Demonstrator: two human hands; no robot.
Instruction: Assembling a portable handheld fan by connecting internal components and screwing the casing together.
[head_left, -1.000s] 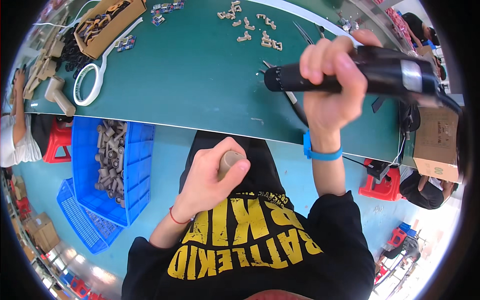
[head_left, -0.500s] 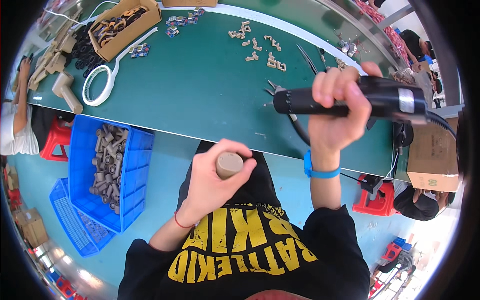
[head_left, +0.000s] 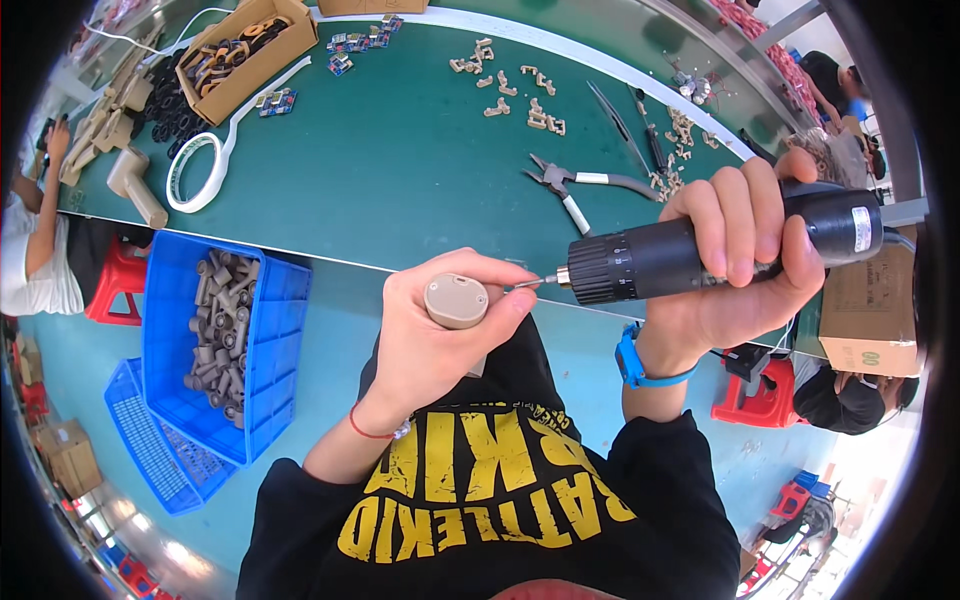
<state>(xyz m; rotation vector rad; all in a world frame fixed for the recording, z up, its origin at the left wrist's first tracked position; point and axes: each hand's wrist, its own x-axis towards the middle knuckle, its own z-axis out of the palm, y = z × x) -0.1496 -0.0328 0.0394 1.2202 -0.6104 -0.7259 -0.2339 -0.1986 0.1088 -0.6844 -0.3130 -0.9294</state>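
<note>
My left hand [head_left: 415, 335] is closed round a beige plastic housing [head_left: 456, 303], whose rounded end with small holes faces up. The thumb and index fingertips of that hand reach the thin bit [head_left: 543, 281] of a black electric screwdriver [head_left: 640, 262]. Whether a screw sits between those fingertips is too small to tell. My right hand [head_left: 735, 250] grips the screwdriver's body, holding it roughly level with its bit toward the left hand. Most of the housing's lower part is hidden by the left hand.
On the green table [head_left: 400, 150] lie cutting pliers [head_left: 565, 183], tweezers [head_left: 620, 125], small beige parts [head_left: 497, 105], circuit boards [head_left: 276, 102] and a tape roll [head_left: 196, 170]. A blue crate [head_left: 275, 350] of grey-brown parts stands left, near a cardboard box [head_left: 295, 55] of rings.
The screwdriver has come down in my right hand, and its bit has met my left fingertips. The housing's end has tipped, showing its holes more clearly. The pliers are now uncovered.
</note>
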